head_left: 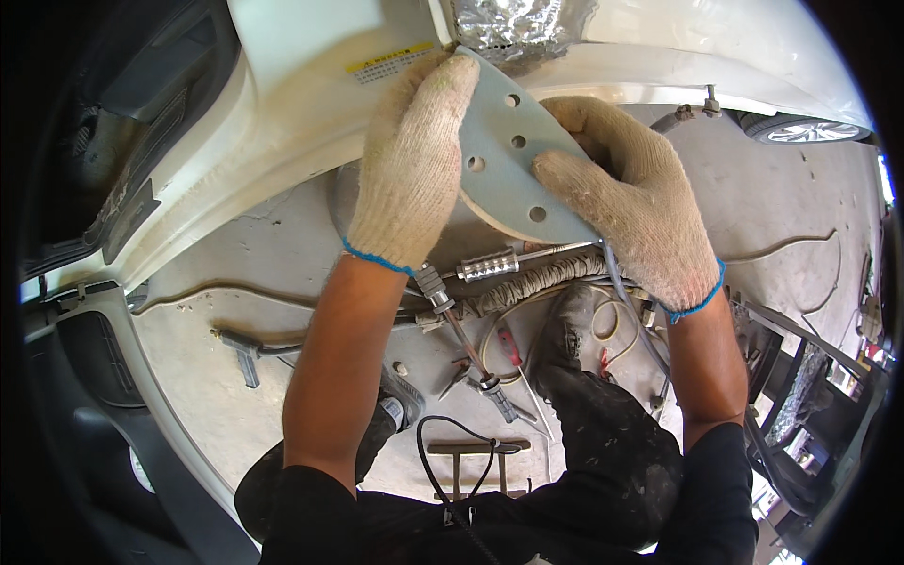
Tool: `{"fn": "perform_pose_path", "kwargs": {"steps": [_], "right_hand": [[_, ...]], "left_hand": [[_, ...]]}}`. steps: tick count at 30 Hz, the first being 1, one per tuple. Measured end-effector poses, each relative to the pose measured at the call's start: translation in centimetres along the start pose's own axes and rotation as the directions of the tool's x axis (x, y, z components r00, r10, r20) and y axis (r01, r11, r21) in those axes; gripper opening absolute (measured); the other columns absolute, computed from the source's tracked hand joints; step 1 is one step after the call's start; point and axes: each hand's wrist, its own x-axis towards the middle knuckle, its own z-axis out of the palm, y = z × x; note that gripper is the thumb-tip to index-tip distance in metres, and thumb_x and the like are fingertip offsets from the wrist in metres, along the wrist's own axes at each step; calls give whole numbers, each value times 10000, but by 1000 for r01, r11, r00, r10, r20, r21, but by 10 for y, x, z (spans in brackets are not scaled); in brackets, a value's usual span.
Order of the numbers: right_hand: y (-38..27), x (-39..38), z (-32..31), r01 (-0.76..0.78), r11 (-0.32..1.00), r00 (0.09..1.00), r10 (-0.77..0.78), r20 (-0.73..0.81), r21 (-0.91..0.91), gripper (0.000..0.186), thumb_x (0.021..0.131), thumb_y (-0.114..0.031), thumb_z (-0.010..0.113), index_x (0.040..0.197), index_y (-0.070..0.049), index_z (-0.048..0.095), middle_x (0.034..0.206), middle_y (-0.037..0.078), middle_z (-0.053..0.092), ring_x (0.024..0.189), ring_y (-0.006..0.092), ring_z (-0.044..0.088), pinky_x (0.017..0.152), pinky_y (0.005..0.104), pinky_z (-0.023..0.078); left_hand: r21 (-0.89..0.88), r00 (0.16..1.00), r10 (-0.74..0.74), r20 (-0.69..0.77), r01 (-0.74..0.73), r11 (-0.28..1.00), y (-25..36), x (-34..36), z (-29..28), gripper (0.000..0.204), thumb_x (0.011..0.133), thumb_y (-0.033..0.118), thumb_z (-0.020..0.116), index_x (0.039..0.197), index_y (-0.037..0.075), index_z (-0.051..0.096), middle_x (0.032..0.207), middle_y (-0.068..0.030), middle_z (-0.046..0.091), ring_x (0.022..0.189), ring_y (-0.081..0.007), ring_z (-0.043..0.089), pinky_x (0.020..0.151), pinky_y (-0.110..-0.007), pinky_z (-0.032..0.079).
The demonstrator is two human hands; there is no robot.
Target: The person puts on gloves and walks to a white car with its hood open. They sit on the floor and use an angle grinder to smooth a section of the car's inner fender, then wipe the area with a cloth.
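Observation:
A pale blue-green sanding disc [513, 155] with several round holes is held up in front of the car body, folded so that its edge looks like a half circle. My left hand [414, 160], in a cream knitted glove with a blue cuff, is closed on the disc's left side; its fingertips are partly hidden. On the other side my right hand [631, 188], gloved alike, pinches the disc with the thumb on its near face and the fingers behind. Just beyond the disc's top lies a patch of bare, shiny metal [518, 24] on the white body panel [659, 56].
An open car door [85, 377] stands at the left. On the concrete floor below lie a slide hammer [487, 266], a wrapped cable [527, 285], a red-handled screwdriver [509, 348], hoses and a black-handled tool [247, 358]. A metal frame [800, 405] stands at the right.

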Motion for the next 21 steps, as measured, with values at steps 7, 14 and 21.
{"fn": "perform_pose_path", "kwargs": {"steps": [7, 14, 21], "right_hand": [[-1, 3, 5, 4, 987, 999, 4, -49, 158, 407, 879, -202, 658, 1181, 68, 622, 975, 161, 695, 828, 148, 646, 776, 289, 520], [-4, 5, -1, 35, 990, 998, -28, -50, 137, 406, 868, -162, 655, 1188, 83, 620, 972, 167, 704, 842, 151, 660, 778, 274, 529], [6, 8, 1, 64, 974, 996, -50, -70, 217, 393, 856, -137, 645, 1178, 87, 626, 972, 165, 707, 837, 147, 657, 771, 274, 530]], "left_hand": [[126, 998, 13, -65, -5, 992, 4, -3, 2, 449, 923, 415, 584, 1173, 46, 632, 944, -29, 611, 806, -114, 563, 644, -270, 500], [-20, 988, -84, -129, 82, 996, 3, 4, 10, 428, 907, 408, 587, 1146, 57, 642, 922, -15, 612, 781, -103, 559, 597, -257, 469], [-10, 982, -108, -154, 108, 994, 4, 7, 14, 386, 904, 382, 587, 1092, 51, 650, 896, -17, 624, 735, -108, 575, 585, -252, 458]]}}
